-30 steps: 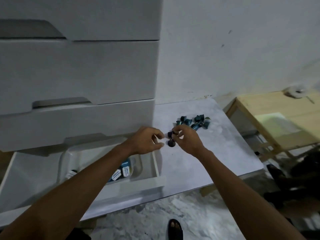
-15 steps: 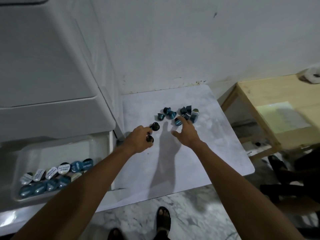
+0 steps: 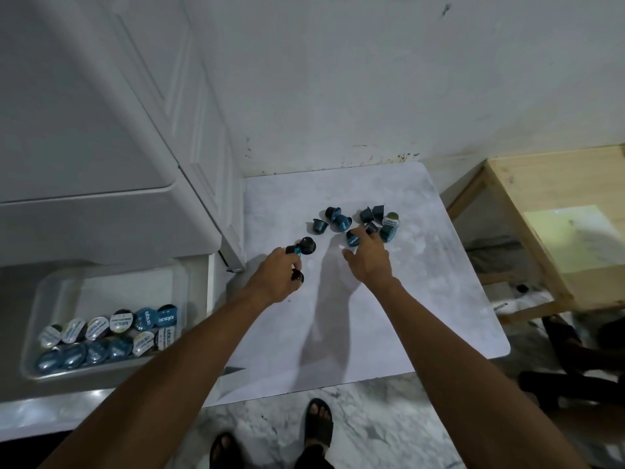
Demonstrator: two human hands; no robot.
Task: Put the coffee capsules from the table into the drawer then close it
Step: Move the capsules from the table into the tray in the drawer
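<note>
Several blue and dark coffee capsules (image 3: 355, 222) lie clustered on the pale marbled table (image 3: 422, 299) near its far side. My left hand (image 3: 275, 279) is closed around a few dark capsules (image 3: 301, 248), held over the table's left part. My right hand (image 3: 367, 258) reaches into the cluster with spread fingers, its fingertips touching a blue capsule (image 3: 351, 239). The open drawer (image 3: 101, 370) sits at lower left, and rows of capsules (image 3: 111, 333) fill its near end.
A white drawer cabinet (image 3: 101, 130) rises above the open drawer, left of the table. A wooden table (image 3: 558, 214) stands to the right. My sandalled feet (image 3: 318, 431) are on the marbled floor in front. The white wall is just behind the table.
The capsules passed from my right hand to my left hand. My right hand moved back onto the cluster on the table. The view swung right and down.
</note>
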